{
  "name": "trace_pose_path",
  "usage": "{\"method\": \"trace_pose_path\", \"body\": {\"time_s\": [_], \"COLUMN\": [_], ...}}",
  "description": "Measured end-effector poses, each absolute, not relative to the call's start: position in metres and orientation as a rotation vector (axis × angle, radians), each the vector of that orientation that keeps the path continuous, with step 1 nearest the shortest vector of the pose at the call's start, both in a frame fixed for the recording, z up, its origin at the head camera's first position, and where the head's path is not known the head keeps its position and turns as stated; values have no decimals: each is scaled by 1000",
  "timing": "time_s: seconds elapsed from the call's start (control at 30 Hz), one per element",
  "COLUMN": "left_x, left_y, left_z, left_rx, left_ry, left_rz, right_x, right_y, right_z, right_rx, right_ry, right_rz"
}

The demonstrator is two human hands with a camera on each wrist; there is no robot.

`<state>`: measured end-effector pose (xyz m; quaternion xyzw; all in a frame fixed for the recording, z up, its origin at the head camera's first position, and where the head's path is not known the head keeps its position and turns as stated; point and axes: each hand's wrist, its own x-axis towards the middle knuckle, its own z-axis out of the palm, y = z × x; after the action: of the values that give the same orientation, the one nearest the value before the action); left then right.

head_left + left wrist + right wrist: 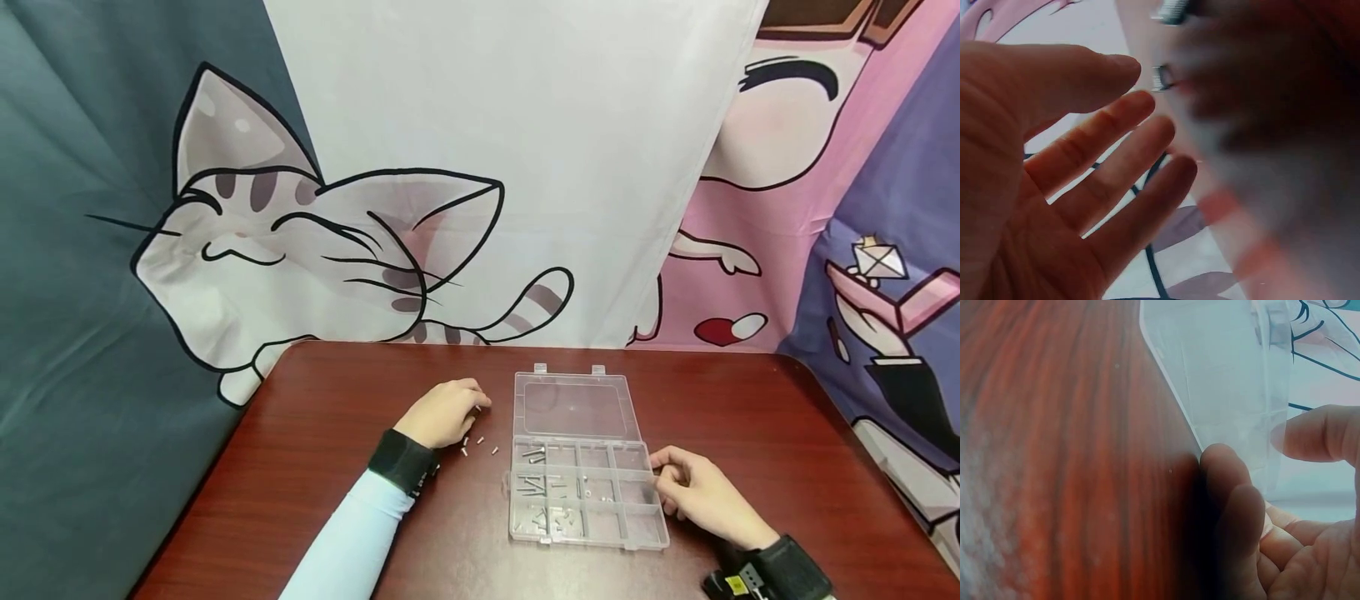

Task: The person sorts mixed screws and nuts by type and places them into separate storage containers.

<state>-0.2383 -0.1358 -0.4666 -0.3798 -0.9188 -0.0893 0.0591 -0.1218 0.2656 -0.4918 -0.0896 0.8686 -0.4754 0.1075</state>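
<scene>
A clear plastic compartment box point(641, 533) lies on the table with its lid point(573, 408) folded back. Metal screws point(532, 486) sit in its left compartments, and small metal pieces point(567, 523) lie in others. My left hand point(442, 414) is over the table left of the box, beside several small loose screws point(481, 440). In the left wrist view, its fingers point(1116, 169) are loosely extended, with blurred threaded metal pieces point(1161, 78) just past the thumb tip. At the box's right side my right hand point(701, 492) grips the wall between thumb and curled fingers point(1225, 469).
The box stands on a reddish-brown wooden table point(337, 375). Behind the table hangs a cloth point(525, 100) printed with a cartoon cat. Both wrists wear black bands point(405, 461) with cameras.
</scene>
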Motion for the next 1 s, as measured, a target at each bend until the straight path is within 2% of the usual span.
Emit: {"method": "trace_pose_path", "body": {"time_s": [0.7, 1.0], "left_x": [-236, -221], "left_y": [-132, -102], "left_z": [-475, -456], "left_rx": [-1033, -1222], "left_ry": [-2779, -2621], "left_rz": [-242, -381], "right_x": [-120, -119], "right_y": [263, 263], "right_z": [-492, -494], "right_rx": [-282, -269], "right_ry": [2569, 2555], "right_rz": [-1405, -1424]}}
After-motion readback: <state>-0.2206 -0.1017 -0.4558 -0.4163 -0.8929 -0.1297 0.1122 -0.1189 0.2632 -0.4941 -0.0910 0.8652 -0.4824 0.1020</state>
